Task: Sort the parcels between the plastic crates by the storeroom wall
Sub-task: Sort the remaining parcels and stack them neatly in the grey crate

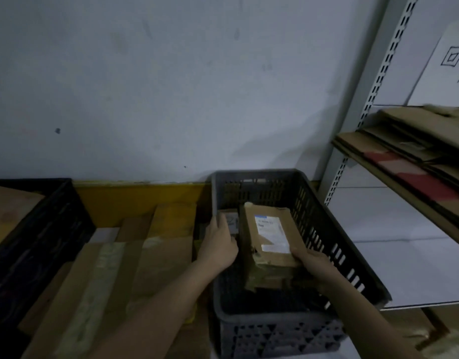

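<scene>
A grey slotted plastic crate (319,229) stands against the wall at centre right. Inside it a brown cardboard parcel (268,224) with a white label lies tilted on other parcels. My right hand (312,263) grips that parcel's near right corner. My left hand (219,244) reaches over the crate's left wall and holds a smaller grey-labelled parcel (231,222) at the crate's left side. A second, black crate (41,229) stands at the far left with brown cardboard in it.
Flat cardboard boxes (114,270) lie between the two crates, below a yellow strip along the wall. A metal rack upright (363,110) and a shelf of flattened cartons (414,156) stand at the right, just above the grey crate.
</scene>
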`<state>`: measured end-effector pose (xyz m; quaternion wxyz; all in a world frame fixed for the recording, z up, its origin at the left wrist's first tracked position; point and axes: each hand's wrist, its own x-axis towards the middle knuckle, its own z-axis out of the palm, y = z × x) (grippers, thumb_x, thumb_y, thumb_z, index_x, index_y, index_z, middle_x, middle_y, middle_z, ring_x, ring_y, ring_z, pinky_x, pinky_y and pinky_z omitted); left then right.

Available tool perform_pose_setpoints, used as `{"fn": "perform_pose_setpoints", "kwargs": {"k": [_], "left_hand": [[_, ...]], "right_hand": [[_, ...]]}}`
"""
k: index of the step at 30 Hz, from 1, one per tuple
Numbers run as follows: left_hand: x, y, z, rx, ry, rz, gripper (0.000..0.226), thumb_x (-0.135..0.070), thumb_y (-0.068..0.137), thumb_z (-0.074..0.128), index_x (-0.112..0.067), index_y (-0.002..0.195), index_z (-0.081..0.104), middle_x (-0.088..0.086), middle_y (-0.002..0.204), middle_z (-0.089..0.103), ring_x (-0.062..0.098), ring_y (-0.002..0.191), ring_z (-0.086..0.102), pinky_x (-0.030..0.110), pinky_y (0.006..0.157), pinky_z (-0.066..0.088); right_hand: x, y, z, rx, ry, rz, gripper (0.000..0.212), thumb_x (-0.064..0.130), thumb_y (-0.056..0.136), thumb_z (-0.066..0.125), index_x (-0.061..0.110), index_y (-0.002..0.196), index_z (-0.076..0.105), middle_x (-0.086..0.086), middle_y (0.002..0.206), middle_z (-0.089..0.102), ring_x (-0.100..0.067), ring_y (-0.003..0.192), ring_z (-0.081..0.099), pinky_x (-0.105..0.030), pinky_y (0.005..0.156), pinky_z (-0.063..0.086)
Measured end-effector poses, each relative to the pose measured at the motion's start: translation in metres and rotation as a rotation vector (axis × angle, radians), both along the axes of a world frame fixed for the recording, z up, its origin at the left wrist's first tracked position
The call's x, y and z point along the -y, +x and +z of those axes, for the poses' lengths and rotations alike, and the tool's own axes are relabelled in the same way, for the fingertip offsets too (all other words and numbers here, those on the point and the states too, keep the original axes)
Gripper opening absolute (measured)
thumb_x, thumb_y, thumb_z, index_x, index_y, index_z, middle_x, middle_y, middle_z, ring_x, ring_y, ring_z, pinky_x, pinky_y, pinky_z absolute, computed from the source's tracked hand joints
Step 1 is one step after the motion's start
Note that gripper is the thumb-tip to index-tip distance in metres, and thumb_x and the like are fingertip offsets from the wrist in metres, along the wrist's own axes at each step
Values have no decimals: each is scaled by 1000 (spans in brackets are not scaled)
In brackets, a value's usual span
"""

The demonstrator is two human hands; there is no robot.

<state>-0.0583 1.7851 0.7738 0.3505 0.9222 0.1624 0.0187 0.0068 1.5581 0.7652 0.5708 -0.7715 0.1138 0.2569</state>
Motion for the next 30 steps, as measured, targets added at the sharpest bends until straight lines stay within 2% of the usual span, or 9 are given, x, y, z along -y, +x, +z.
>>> {"fn": "perform_pose_setpoints", "kwargs": {"k": [2, 4, 6, 8, 14, 17, 21, 25, 30], "left_hand": [[2, -1, -9, -29, 28, 29, 78, -11, 100, 45, -15, 157, -8, 3, 164, -12, 26, 150, 4, 36, 120, 22], [3, -2, -18, -66, -13, 40, 85, -3, 97, 47, -18, 155, -14, -3, 162, -22, 28, 148, 18, 31, 103, 43], [3, -2, -24, -76, -76, 72, 92, 4, 95, 48, -20, 154, -17, -8, 161, -26, 26, 118, 56, 25, 63, 47], [2, 1, -27, -79, -126, 115, 96, 6, 93, 50, -21, 154, -18, -11, 161, -24, 21, 85, 64, 26, 52, 43], [1, 0, -30, -44, -196, 138, 100, 11, 89, 55, -25, 155, -12, -19, 160, -22, 2, 87, 47, 25, 57, 50], [1, 0, -30, -47, -209, 148, 101, 11, 88, 55, -26, 156, -11, -20, 160, -20, 5, 81, 52, 22, 53, 47], [2, 2, -32, -59, -183, 154, 99, 6, 90, 56, -25, 156, -11, -18, 161, -19, 13, 74, 61, 18, 45, 37], [2, 2, -32, -18, -164, 159, 99, 7, 89, 57, -24, 156, -7, -18, 162, -15, 11, 87, 59, 25, 51, 49], [2, 1, -31, -43, -127, 164, 98, 9, 89, 56, -24, 157, -6, -19, 162, -15, 21, 97, 61, 34, 58, 52]], "right_hand": [[2, 4, -5, -33, -104, 126, 45, 28, 100, 58, -4, 131, 55, -15, 101, 62, -30, 83, 65, -36, 58, 58], [-2, 10, -12, -80, -190, 226, 46, 28, 99, 59, -7, 129, 55, -17, 101, 63, -30, 81, 66, -37, 60, 59], [-11, 18, -23, -109, -249, 303, 51, 30, 97, 62, -5, 133, 51, -20, 115, 63, -34, 95, 67, -41, 73, 61], [-26, 27, -33, -125, -341, 414, 58, 34, 96, 61, 1, 141, 44, -19, 133, 56, -30, 111, 61, -39, 89, 56], [-74, 35, -70, -201, -632, 851, 50, 36, 100, 54, 10, 142, 47, -13, 146, 48, -28, 128, 51, -38, 107, 43], [-87, 41, -76, -303, -661, 731, 48, 29, 100, 55, 10, 142, 40, -20, 140, 48, -40, 118, 58, -47, 94, 55], [-96, 47, -85, -169, -677, 704, 52, 18, 100, 53, 9, 147, 33, -22, 144, 43, -45, 119, 55, -50, 90, 56], [-91, 54, -99, 18, -778, 744, 37, 10, 102, 45, 0, 138, 48, -19, 141, 51, -33, 125, 54, -39, 104, 48], [-90, 51, -102, 18, -793, 833, 47, 12, 103, 47, 2, 147, 36, -19, 149, 42, -32, 131, 49, -38, 107, 45]]}}
